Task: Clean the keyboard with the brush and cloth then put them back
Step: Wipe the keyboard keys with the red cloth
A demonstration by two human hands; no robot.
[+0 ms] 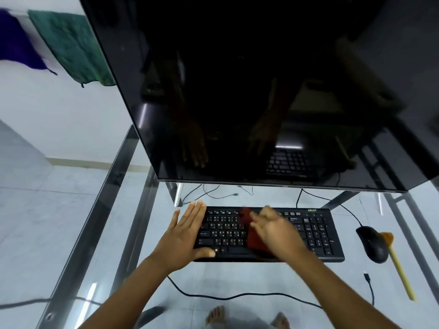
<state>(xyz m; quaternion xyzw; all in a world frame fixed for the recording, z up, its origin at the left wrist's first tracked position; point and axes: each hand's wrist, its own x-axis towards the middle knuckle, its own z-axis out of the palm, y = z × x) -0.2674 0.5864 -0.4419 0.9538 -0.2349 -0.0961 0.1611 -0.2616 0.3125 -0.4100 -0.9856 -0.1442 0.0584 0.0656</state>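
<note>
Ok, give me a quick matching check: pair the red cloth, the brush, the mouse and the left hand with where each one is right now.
Things:
1. red cloth
2. brush
3. mouse
4. left hand

Places:
A. flat on the left end of the keyboard
B. lying on the glass desk at the far right, handle toward the person
C. under the right hand, on the keys
D. just right of the keyboard, beside the brush head

Pairs: 1-C, 2-B, 3-D, 4-A
</note>
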